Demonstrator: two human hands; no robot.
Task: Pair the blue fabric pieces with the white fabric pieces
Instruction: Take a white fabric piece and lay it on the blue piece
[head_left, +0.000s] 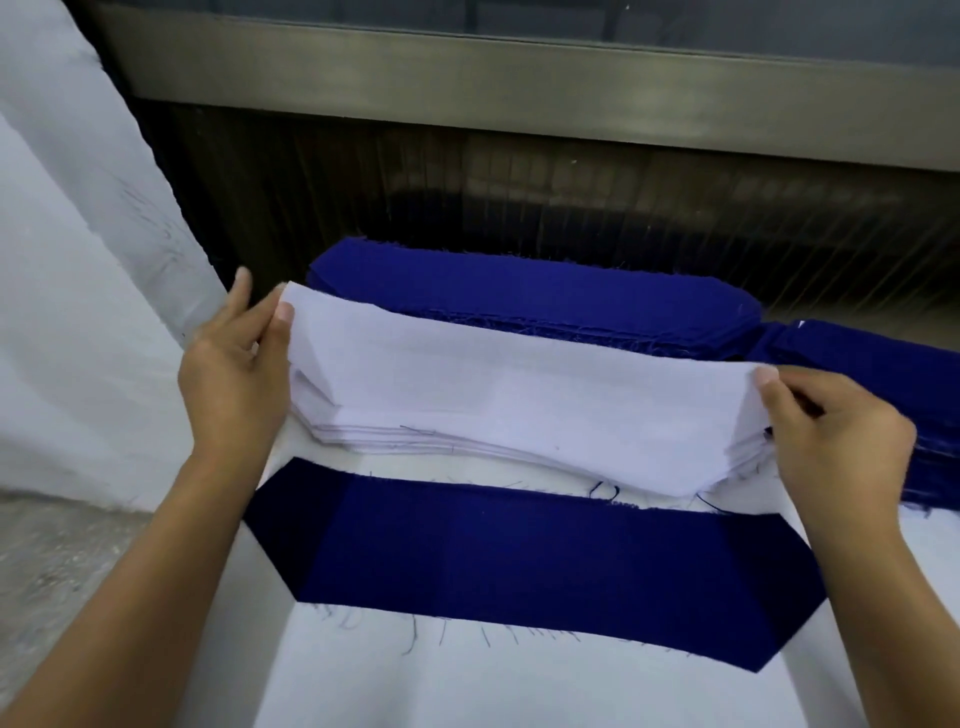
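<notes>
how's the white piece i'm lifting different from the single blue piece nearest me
The white piece is pinched at both ends by the left hand and right hand, raised off its stack; the blue piece lies flat, alone, untouched. Both are long strips with angled ends.

A garment-cutting or sewing workshop is indicated. Identically cut fabric panels are piled up: a blue stack at the far edge of the table, a white stack nearer, and a single blue piece laid flat by the near edge. Frayed threads are scattered over the white cover. A large white cloth is seen at the left, and a metal frame behind.
</notes>
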